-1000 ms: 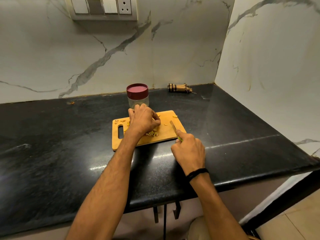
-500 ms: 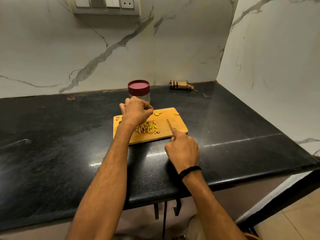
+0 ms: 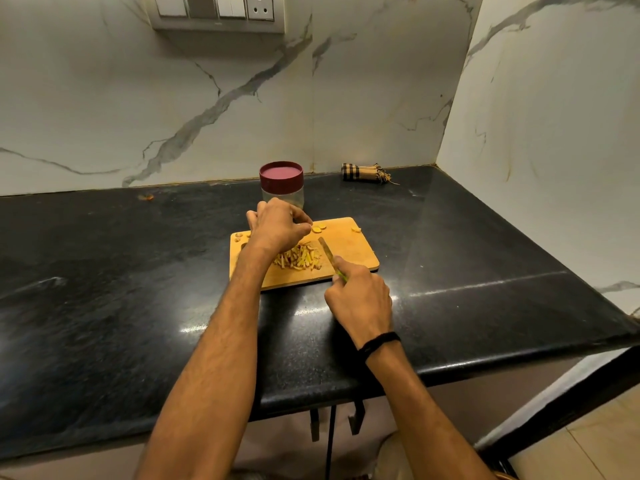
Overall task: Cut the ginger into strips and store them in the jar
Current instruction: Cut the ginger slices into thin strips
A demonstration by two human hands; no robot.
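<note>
A wooden cutting board [image 3: 353, 252] lies on the black counter. A pile of yellow ginger strips [image 3: 301, 259] sits on its middle. Ginger slices [image 3: 318, 227] lie near the board's far edge, and a small piece [image 3: 356, 230] rests at the far right. My left hand [image 3: 277, 225] hovers over the board's far left with fingers curled, fingertips close to the slices; whether it holds anything is hidden. My right hand [image 3: 360, 296] grips a green-handled knife [image 3: 327, 252], whose blade points away over the board beside the strips. A clear jar [image 3: 282, 187] with a maroon lid stands behind the board, lid on.
A rolled checked cloth [image 3: 363, 173] lies by the back wall at the right. A small orange scrap [image 3: 147, 197] sits on the counter at the far left. Marble walls close the back and right side. A switch panel [image 3: 218, 10] hangs above.
My left hand lifted off the strip pile and moved toward the slices at the board's far edge, uncovering the strips. The right hand with the knife shifted only slightly.
</note>
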